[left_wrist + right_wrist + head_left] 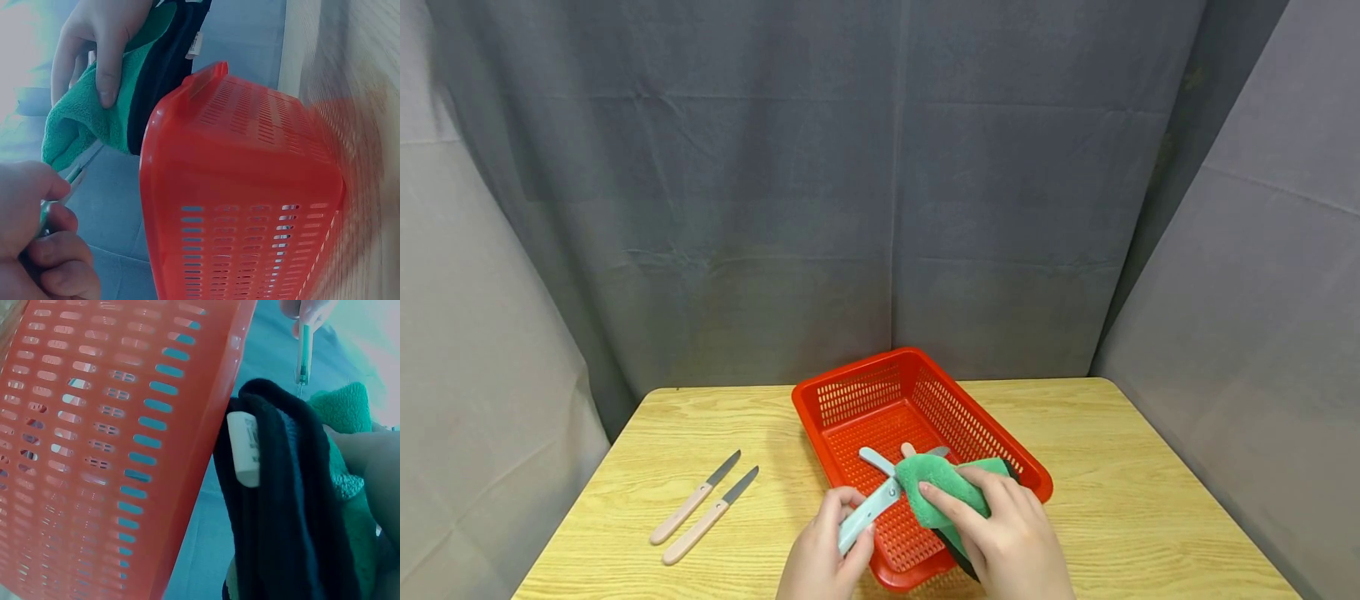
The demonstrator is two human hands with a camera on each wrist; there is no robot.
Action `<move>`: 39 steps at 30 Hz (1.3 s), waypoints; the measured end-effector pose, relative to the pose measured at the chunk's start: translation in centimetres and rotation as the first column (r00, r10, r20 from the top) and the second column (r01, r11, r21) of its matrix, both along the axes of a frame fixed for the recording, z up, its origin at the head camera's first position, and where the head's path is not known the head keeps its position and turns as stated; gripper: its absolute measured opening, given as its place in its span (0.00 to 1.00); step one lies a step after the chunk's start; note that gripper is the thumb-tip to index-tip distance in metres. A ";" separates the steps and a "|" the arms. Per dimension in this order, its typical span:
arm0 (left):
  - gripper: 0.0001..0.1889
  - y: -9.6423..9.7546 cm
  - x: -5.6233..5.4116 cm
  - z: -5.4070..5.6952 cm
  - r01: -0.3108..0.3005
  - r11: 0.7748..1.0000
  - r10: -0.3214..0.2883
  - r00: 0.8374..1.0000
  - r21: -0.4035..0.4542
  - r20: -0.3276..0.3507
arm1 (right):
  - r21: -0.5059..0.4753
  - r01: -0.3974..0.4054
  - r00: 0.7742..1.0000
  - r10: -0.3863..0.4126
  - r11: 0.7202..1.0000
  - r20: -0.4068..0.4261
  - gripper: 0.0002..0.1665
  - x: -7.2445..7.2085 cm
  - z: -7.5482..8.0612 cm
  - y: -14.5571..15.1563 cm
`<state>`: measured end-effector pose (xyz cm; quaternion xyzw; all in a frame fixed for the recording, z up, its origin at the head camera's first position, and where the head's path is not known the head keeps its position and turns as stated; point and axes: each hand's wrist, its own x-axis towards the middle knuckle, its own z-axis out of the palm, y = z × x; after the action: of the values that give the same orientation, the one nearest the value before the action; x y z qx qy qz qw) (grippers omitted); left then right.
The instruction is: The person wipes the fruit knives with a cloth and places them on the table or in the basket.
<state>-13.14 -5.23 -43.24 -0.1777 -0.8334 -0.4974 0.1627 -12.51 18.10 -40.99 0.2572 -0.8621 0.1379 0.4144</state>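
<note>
In the head view, my left hand (829,546) grips the light-blue handle of a folding knife (871,514), holding it over the front of a red plastic basket (805,408). My right hand (1011,533) pinches a green cloth (943,487) with black edging around the far part of this knife, so its blade is mostly hidden. The left wrist view shows a strip of blade (80,177) between the left fingers and the cloth. Beyond the pivot, a pale blue piece (876,460) points up and left. A white label (244,449) hangs from the cloth's black edge.
Two knives with pale wooden handles (681,515) (696,532) lie side by side on the wooden table (1150,492), left of the basket. Inside the basket, a wooden handle end (908,450) and a blade tip (938,451) show behind the cloth. Grey curtains (775,208) enclose the table.
</note>
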 end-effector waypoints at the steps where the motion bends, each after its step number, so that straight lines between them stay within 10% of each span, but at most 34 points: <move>1: 0.16 0.0 0.0 0.0 0.004 1.000 -0.004 1.000 0.001 -0.004 | 0.004 -0.001 1.000 0.001 1.000 0.008 0.28 0.0 0.0 0.0; 26: 0.19 0.2 0.0 -0.3 0.056 0.998 -0.053 0.995 0.024 -0.089 | -0.067 0.117 0.993 -0.117 0.991 0.002 0.18 -0.3 0.1 0.9; 31: 0.19 0.2 0.1 -0.2 0.057 0.998 -0.054 0.995 0.028 -0.088 | -0.113 0.193 0.981 -0.194 0.975 0.000 0.45 -0.2 0.1 1.0; 39: 0.16 0.0 0.1 -0.3 -0.009 1.000 0.009 1.000 0.025 0.009 | -0.175 0.246 0.966 -0.256 0.953 -0.039 0.48 -0.1 0.3 1.3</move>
<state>-13.08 -5.19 -43.51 -0.1695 -0.8285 -0.5081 0.1635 -12.62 19.44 -40.73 0.1138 -0.8599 0.1486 0.4749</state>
